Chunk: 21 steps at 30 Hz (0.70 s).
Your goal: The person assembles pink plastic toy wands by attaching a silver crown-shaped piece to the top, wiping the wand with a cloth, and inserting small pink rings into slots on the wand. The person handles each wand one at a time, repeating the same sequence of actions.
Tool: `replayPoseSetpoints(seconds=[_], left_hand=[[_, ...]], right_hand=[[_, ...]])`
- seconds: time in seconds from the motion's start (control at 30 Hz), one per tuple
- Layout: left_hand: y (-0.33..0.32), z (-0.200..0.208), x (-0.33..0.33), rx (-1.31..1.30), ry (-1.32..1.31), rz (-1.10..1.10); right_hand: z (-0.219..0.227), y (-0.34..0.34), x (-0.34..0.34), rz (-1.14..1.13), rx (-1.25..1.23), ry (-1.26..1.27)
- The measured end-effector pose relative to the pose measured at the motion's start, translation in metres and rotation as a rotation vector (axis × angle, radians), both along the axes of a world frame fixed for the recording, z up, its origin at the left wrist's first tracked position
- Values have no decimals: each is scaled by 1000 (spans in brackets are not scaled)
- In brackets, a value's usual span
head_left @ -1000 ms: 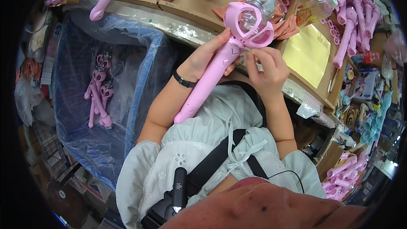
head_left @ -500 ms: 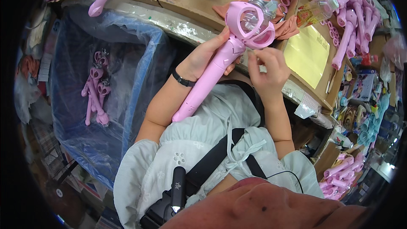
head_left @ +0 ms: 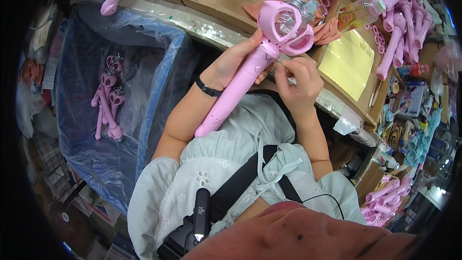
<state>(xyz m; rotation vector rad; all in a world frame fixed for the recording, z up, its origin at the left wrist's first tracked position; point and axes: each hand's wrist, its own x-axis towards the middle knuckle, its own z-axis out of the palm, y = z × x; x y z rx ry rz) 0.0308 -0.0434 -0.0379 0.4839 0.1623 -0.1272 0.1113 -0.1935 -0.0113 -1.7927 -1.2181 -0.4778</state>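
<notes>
A pink toy wand [head_left: 231, 91] slants across my lap, its butt end against my pale blouse. Its openwork round head has a clear inner piece and a silvery, crown-like top. My left hand [head_left: 230, 65] is wrapped round the upper handle, thumb just below the head. On the other side of the handle, my right hand [head_left: 301, 84] is closed in a pinch close to the collar under the head. Whatever lies between those fingertips is too small to make out.
A blue-lined bin [head_left: 163, 91] with several pink wands stands at left. Across the workbench lie a cardboard tray [head_left: 211, 7], orange cloth [head_left: 327, 32], a yellow sheet [head_left: 349, 62], a clear bottle [head_left: 358, 13] and piled pink wand parts [head_left: 397, 29]. More pink parts [head_left: 387, 197] sit lower right.
My right hand has moved slightly left, bringing its pinched fingertips closer to the wand's collar. The left hand keeps its hold, and the wand has barely shifted.
</notes>
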Motion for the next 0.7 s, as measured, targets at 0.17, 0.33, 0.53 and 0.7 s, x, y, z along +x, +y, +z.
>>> replayPoseSetpoints(seconds=[0.17, 0.33, 0.53, 0.7], left_hand=[[0, 3, 0, 39, -4, -14], [0, 4, 0, 28, 8, -12], [0, 6, 0, 33, 43, -31], [-1, 7, 0, 45, 36, -29]], right_hand=[[0, 1, 1, -112, -21, 123], [3, 1, -1, -67, -38, 118], [4, 1, -2, -100, -48, 140], [3, 2, -1, -28, -22, 37]])
